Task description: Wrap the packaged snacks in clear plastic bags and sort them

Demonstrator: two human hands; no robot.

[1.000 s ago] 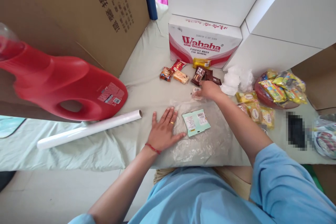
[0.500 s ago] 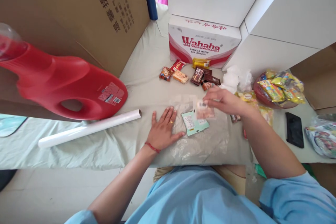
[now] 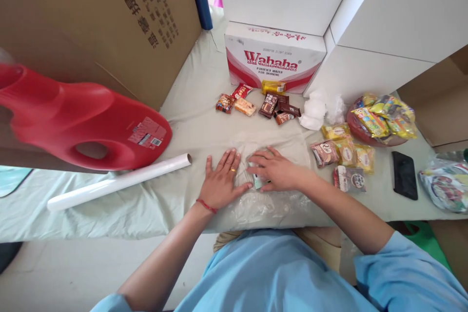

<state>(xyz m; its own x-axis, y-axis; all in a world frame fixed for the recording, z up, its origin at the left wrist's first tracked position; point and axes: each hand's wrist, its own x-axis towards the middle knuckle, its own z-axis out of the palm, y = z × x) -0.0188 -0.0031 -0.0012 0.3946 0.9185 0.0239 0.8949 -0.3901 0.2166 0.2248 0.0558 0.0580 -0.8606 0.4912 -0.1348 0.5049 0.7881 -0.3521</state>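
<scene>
- The right hand (image 3: 277,171) lies low over the light green packet (image 3: 259,183), palm down, its fingers apart and slightly bent; its grip looks loose, but the palm hides whether it has hold of anything.
- The left hand (image 3: 221,183) rests flat just to the left, fingers fanned out, its grip spread wide with nothing visible in it; its thumb points toward the packet.
- The packet sits on the near middle of the table (image 3: 190,131), mostly covered by the right hand, on a sheet of clear plastic (image 3: 288,207).
- It looks light and thin-skinned, probably a smooth wrapper that could slide under a fingertip. Its contents cannot be seen, so they may be crisp; a gentle pinch at a flat end or edge seal would likely serve better than pressure on the middle.
- The plastic seems limp, wrinkled and slippery, likely to cling or shift with a hand; an edge is probably the surest place to take it.
- To the right lie a pinkish-brown packet (image 3: 324,153), yellow packets (image 3: 345,152) and a dark packet (image 3: 349,179), all apparently light.
- Farther off, small brown cocoa packets (image 3: 269,105) lie before the Wahaha box (image 3: 274,58), which looks stiff.
</scene>
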